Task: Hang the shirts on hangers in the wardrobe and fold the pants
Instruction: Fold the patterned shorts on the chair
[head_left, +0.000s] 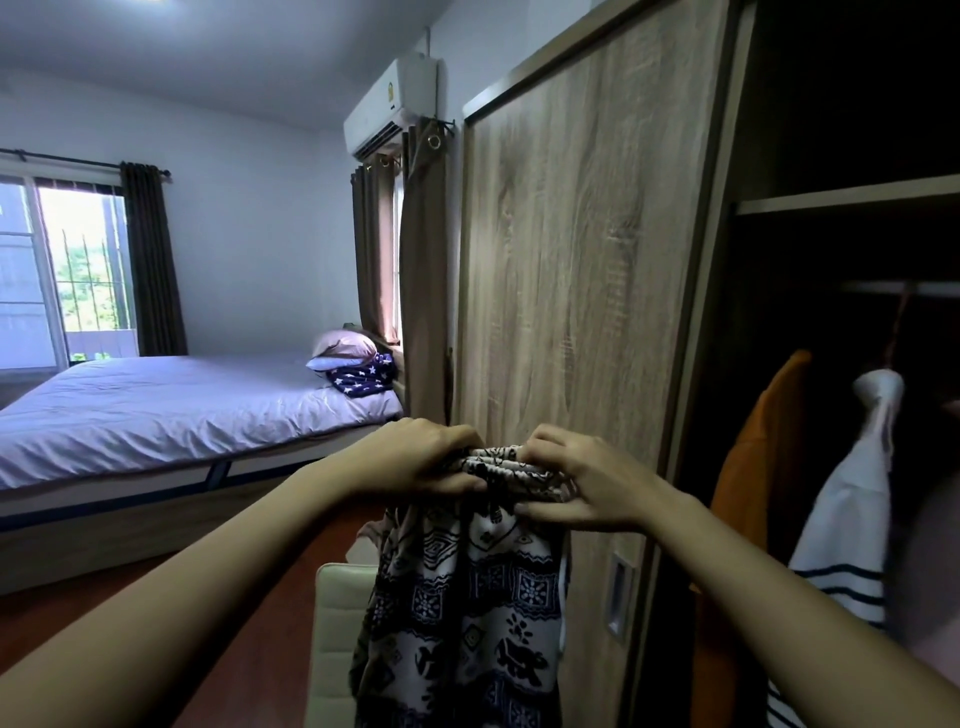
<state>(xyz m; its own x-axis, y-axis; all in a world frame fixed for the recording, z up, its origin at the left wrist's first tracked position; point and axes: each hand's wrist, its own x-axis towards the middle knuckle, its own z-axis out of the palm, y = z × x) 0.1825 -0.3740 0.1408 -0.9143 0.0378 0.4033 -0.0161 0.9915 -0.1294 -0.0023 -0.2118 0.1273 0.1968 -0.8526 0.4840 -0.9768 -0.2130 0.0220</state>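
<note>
Both bare forearms reach forward from the near edge and converge at centre. The left hand is knuckles up, its fingers curled over the top edge of the patterned pants. The right hand, near it on the right, pinches the same edge with curled fingers. The wrists are roughly level and the hands are apart.

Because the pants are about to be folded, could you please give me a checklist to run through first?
1. Left hand's grip on the waistband of the black-and-white patterned fabric pants: ok.
2. Right hand's grip on the same waistband: ok.
3. Pants clear of the cream padded chair back: cannot tell.
4. Pant legs aligned: cannot tell, lower part out of view.
5. Lilac-sheeted bed offers flat bare surface: ok.
</note>
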